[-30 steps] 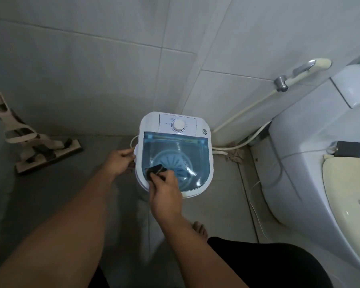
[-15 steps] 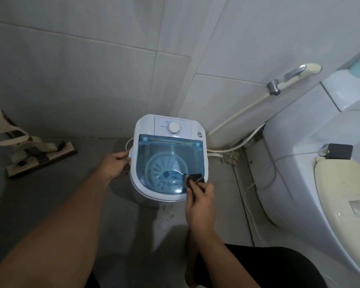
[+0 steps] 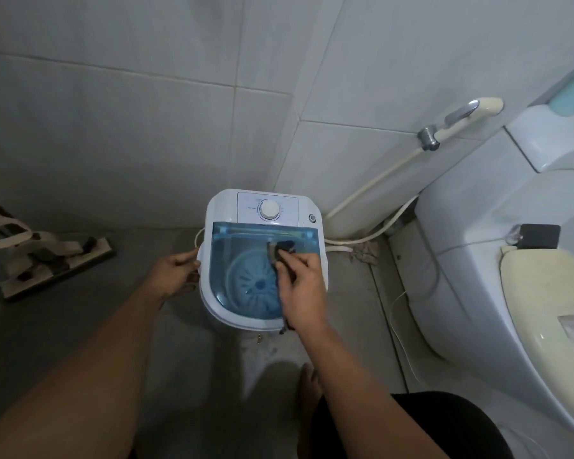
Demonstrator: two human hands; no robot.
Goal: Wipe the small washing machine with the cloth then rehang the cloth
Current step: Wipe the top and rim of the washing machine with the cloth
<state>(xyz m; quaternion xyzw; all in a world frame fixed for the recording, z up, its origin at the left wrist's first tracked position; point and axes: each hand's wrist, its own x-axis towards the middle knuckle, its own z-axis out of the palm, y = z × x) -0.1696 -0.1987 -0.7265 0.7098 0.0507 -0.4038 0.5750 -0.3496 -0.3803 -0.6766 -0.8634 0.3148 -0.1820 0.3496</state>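
A: Washing machine (image 3: 219,303) sits on the floor by the wall corner, light plastic, so left hand (image 3: 176,273) grips its left edge.

B: Yep. Right hand (image 3: 300,289) presses the soft, bunched cloth (image 3: 284,246) on the slick blue lid (image 3: 242,240).

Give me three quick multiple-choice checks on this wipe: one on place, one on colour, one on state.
1. Where is the cloth?
A. on the blue lid
B. on the floor
C. on the toilet

2. What colour is the washer's dial?
A. red
B. white
C. black

3. What is the left hand doing?
A. hanging free
B. turning the dial
C. holding the washer's side

Answers: 1 A, the right hand presses it onto the lid. 2 B, it matches the white panel. 3 C, its fingers rest on the washer's left edge.
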